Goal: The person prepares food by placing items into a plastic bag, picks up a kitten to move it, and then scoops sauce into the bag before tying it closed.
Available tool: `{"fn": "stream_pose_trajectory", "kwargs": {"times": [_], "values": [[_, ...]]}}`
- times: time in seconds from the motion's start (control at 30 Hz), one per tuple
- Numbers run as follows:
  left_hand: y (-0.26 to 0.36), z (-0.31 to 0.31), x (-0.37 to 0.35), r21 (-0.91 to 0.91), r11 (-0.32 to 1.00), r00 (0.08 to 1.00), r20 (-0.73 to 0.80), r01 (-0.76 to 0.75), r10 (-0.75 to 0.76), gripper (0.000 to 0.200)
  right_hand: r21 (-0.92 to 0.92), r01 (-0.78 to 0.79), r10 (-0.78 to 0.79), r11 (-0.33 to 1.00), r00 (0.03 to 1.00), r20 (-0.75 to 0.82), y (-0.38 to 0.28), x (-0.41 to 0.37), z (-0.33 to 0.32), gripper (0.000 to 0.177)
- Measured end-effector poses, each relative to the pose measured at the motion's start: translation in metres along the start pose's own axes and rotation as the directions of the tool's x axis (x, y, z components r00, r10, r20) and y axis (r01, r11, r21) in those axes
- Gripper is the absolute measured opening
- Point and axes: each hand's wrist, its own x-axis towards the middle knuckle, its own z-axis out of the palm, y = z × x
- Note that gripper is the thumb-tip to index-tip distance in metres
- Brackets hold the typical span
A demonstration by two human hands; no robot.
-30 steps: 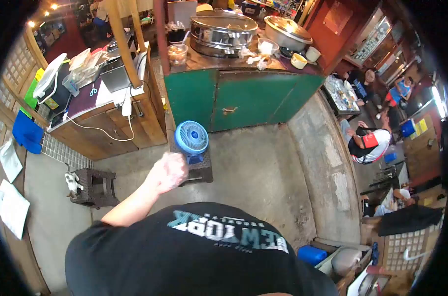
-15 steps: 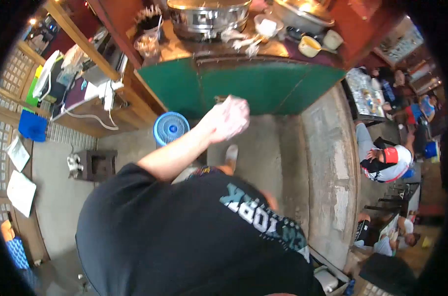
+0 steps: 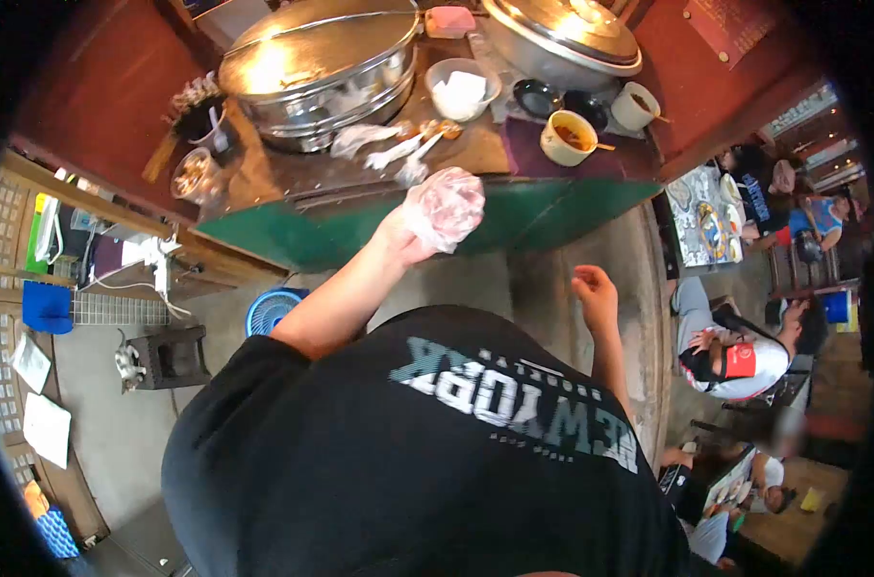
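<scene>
Plastic covers L hand (image 3: 444,208) in head cam; can't tell if that grip's clenched or on sth. R hand (image 3: 596,293): grip released, fingers part-curled, farther off. Wraps (image 3: 393,154) on tabletop (image 3: 298,174), just fwd & a bit L of L hand, long axis slanting fwd-R, nr steamer (image 3: 346,91).

Clear crinkled plastic (image 3: 449,206) is covering the left hand (image 3: 422,223); below it, a black short-sleeved T-shirt (image 3: 379,462) is showing white-and-green NEW YORK lettering (image 3: 514,406).
</scene>
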Motion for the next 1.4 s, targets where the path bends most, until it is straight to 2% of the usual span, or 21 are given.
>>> {"fn": "stream_pose_trajectory", "kwargs": {"times": [0.03, 0.1, 0.2, 0.3, 0.37, 0.43, 0.47, 0.5, 0.57, 0.63, 0.67, 0.77, 0.8, 0.83, 0.9, 0.93, 1.03, 1.13, 1.3, 1.33, 1.4], "values": [[0.0, -0.007, 0.016, -0.011, 1.0, 0.999, 0.047, -0.02, 0.02, 0.039, 0.155, -0.012, 0.018, 0.988, 0.999, -0.032, 0.006, 0.025, -0.013, 0.027], [-0.001, -0.017, 0.043, -0.022, 0.999, 0.998, -0.037, -0.049, 0.048, 0.032, 0.455, -0.038, 0.077, 0.89, 0.995, -0.068, 0.018, 0.081, -0.032, 0.033], [-0.005, -0.045, 0.086, 0.032, 0.995, 0.991, -0.092, -0.095, 0.098, 0.028, 0.619, -0.012, 0.059, 0.786, 0.997, -0.057, -0.002, 0.169, -0.045, 0.042], [-0.018, -0.058, 0.127, 0.102, 0.984, 0.971, -0.18, -0.143, 0.16, 0.026, 0.685, -0.03, -0.008, 0.728, 0.999, 0.052, -0.017, 0.236, -0.045, 0.046], [-0.028, -0.057, 0.153, 0.175, 0.968, 0.938, -0.268, -0.177, 0.22, 0.026, 0.562, 0.003, -0.028, 0.827, 0.999, 0.036, -0.017, 0.267, -0.044, 0.047], [-0.031, -0.055, 0.176, 0.068, 0.983, 0.974, -0.143, -0.169, 0.177, 0.026, 0.358, 0.063, -0.068, 0.931, 0.998, 0.001, -0.032, 0.279, -0.05, 0.046], [-0.034, -0.053, 0.179, 0.094, 0.975, 0.949, -0.23, -0.2, 0.217, 0.025, 0.253, 0.177, -0.146, 0.951, 0.98, -0.137, -0.034, 0.283, -0.048, 0.045], [-0.035, -0.046, 0.183, 0.12, 0.965, 0.915, -0.31, -0.232, 0.258, 0.025, 0.217, 0.223, -0.199, 0.95, 0.971, -0.13, -0.025, 0.295, -0.05, 0.047], [-0.033, -0.054, 0.192, 0.117, 0.957, 0.912, -0.293, -0.266, 0.289, 0.025, 0.245, 0.013, -0.046, 0.969, 0.991, 0.129, -0.026, 0.303, -0.059, 0.049], [-0.034, -0.052, 0.193, 0.061, 0.947, 0.9, -0.298, -0.314, 0.318, 0.025, 0.128, -0.035, -0.008, 0.991, 0.947, 0.322, -0.035, 0.298, -0.064, 0.051], [-0.032, -0.06, 0.191, 0.104, 0.953, 0.922, -0.243, -0.284, 0.301, 0.026, 0.128, -0.031, -0.017, 0.991, 0.933, 0.361, -0.041, 0.297, -0.065, 0.041], [-0.029, -0.079, 0.195, 0.169, 0.928, 0.886, -0.284, -0.332, 0.368, 0.026, 0.2, -0.069, -0.036, 0.977, 0.878, 0.477, -0.045, 0.306, -0.065, 0.028], [-0.028, -0.076, 0.198, 0.216, 0.922, 0.871, -0.314, -0.322, 0.378, 0.027, 0.267, -0.021, -0.098, 0.964, 0.9, 0.424, -0.045, 0.307, -0.062, 0.017], [-0.027, -0.078, 0.198, 0.255, 0.925, 0.899, -0.266, -0.282, 0.347, 0.026, 0.35, 0.001, -0.142, 0.937, 0.915, 0.379, -0.042, 0.31, -0.056, 0.015], [-0.026, -0.081, 0.202, 0.173, 0.947, 0.911, -0.271, -0.27, 0.31, 0.026, 0.475, 0.086, -0.244, 0.876, 0.928, 0.282, -0.046, 0.311, -0.045, 0.014], [-0.026, -0.081, 0.203, 0.198, 0.94, 0.878, -0.343, -0.278, 0.332, 0.027, 0.472, 0.138, -0.294, 0.871, 0.916, 0.274, -0.052, 0.31, -0.04, 0.014], [-0.029, -0.075, 0.204, 0.218, 0.946, 0.874, -0.374, -0.242, 0.31, 0.028, 0.248, 0.31, -0.373, 0.918, 0.888, 0.269, -0.059, 0.31, -0.033, 0.016], [-0.024, -0.078, 0.206, 0.167, 0.969, 0.912, -0.341, -0.179, 0.227, 0.031, 0.028, 0.598, -0.588, 0.801, 0.777, 0.226, -0.064, 0.303, -0.038, 0.014], [-0.021, -0.07, 0.207, 0.234, 0.967, 0.921, -0.344, -0.102, 0.181, 0.035, -0.097, 0.779, -0.736, 0.619, 0.619, 0.273, -0.066, 0.29, -0.046, 0.008], [-0.017, -0.077, 0.206, 0.342, 0.937, 0.947, -0.271, -0.072, 0.172, 0.033, -0.124, 0.812, -0.768, 0.571, 0.581, 0.27, -0.067, 0.289, -0.047, 0.008], [-0.017, -0.079, 0.205, 0.24, 0.965, 0.922, -0.341, -0.105, 0.185, 0.032, -0.152, 0.837, -0.794, 0.525, 0.547, 0.267, -0.067, 0.285, -0.05, 0.008]]}}
